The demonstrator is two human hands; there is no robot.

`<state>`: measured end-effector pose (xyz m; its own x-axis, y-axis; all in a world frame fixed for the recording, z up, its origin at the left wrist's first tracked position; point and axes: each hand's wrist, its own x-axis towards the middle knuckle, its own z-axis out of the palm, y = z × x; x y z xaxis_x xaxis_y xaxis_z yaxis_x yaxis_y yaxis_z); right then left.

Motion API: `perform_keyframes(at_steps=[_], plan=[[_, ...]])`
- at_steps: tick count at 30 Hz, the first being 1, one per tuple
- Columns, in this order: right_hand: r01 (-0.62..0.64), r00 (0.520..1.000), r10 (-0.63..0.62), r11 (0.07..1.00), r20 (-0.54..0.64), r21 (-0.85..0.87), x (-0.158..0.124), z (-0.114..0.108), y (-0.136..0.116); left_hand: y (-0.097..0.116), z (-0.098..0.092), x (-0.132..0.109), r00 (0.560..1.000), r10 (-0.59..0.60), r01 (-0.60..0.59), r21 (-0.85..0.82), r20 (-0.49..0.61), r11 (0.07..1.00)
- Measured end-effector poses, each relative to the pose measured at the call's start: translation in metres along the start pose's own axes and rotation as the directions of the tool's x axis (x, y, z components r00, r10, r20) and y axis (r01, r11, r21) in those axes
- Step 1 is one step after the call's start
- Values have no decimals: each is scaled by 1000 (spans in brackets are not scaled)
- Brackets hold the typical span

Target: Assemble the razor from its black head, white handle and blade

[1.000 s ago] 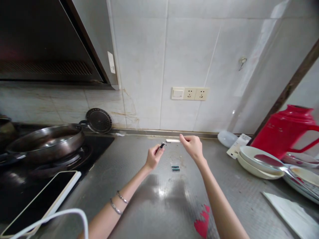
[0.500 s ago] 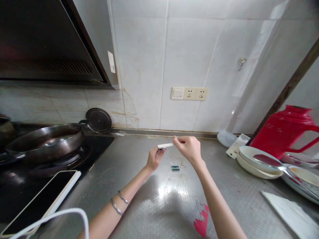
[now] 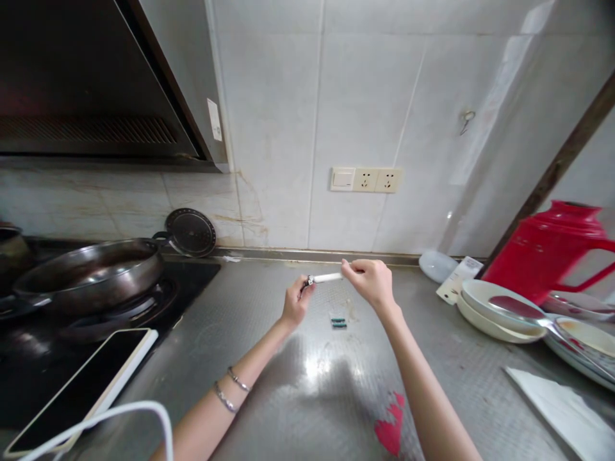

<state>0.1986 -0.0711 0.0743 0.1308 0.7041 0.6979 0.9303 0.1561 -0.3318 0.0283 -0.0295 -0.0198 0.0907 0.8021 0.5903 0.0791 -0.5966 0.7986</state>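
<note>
Above the steel counter [image 3: 240,397], a slim white stick [image 3: 328,277] spans the gap between my two hands. My left hand [image 3: 295,303] is closed around a small dark and silver piece [image 3: 310,280] at the stick's left end; whether the two are joined I cannot tell. The right end of the stick meets the pinched thumb and fingers of my right hand [image 3: 371,280]. Below them on the counter lies a small clear packet [image 3: 339,323] with two dark green strips. What the stick is does not show clearly.
On the left are a steel pan [image 3: 96,275] on the black hob and a phone [image 3: 79,390] near a white cable [image 3: 161,413]. At right stand bowls [image 3: 500,320], a red thermos jug [image 3: 552,256] and a white sheet [image 3: 567,410]. Sockets [image 3: 365,180] are on the tiled wall.
My right hand has shifted slightly right, and more of the white stick shows. The silver end beside my left fingers has turned into view. The packet stays put.
</note>
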Motion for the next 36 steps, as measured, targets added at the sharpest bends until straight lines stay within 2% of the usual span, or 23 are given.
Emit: perform_keyframes(at_steps=[4, 6, 7, 8, 9, 10, 12, 13, 15, 18, 21, 24, 30, 34, 36], plan=[[-124, 992, 122, 991, 41, 42, 7, 6, 22, 4, 0, 3, 998, -55, 54, -79, -11, 995], [-199, 977, 180, 961, 113, 191, 8, 9, 24, 4, 2, 5, 993, -114, 117, -150, 28, 982], [-246, 964, 199, 917, 176, 313, 7, 11, 21, 3, 3, 5, 987, -148, 157, -193, 57, 969], [-305, 944, 204, 837, 258, 454, 5, 12, 15, 2, 5, 6, 979, -185, 201, -238, 85, 950], [-381, 913, 187, 713, 363, 588, 2, 13, 7, 1, 6, 6, 969, -221, 243, -280, 106, 929], [-472, 866, 145, 550, 478, 689, -3, 13, -2, 0, 8, 6, 959, -255, 280, -313, 119, 907], [-665, 735, -1, 195, 679, 720, -14, 13, -23, 0, 10, 5, 943, -309, 332, -358, 122, 873], [-724, 684, -65, 61, 727, 687, -20, 12, -32, 1, 11, 5, 938, -328, 346, -367, 113, 863], [-779, 627, -135, -133, 767, 613, -33, 12, -47, 4, 12, 4, 933, -350, 357, -371, 90, 857], [-791, 591, -145, -294, 793, 536, -54, 14, -60, 8, 13, 4, 940, -338, 334, -370, 56, 867], [-795, 555, -118, -366, 823, 484, -78, 16, -70, 8, 14, 5, 942, -331, 325, -382, 54, 865], [-814, 509, -114, -385, 853, 435, -93, 12, -77, 6, 14, 5, 931, -361, 352, -398, 55, 847], [-777, 551, -128, -439, 825, 451, -82, 9, -78, 7, 12, 3, 953, -302, 291, -384, 34, 876], [-813, 495, -155, -430, 855, 393, -89, 15, -80, 3, 10, 5, 942, -337, 315, -356, 2, 880], [-814, 492, -155, -432, 857, 389, -91, 15, -81, 3, 9, 6, 941, -337, 308, -349, -24, 885]])
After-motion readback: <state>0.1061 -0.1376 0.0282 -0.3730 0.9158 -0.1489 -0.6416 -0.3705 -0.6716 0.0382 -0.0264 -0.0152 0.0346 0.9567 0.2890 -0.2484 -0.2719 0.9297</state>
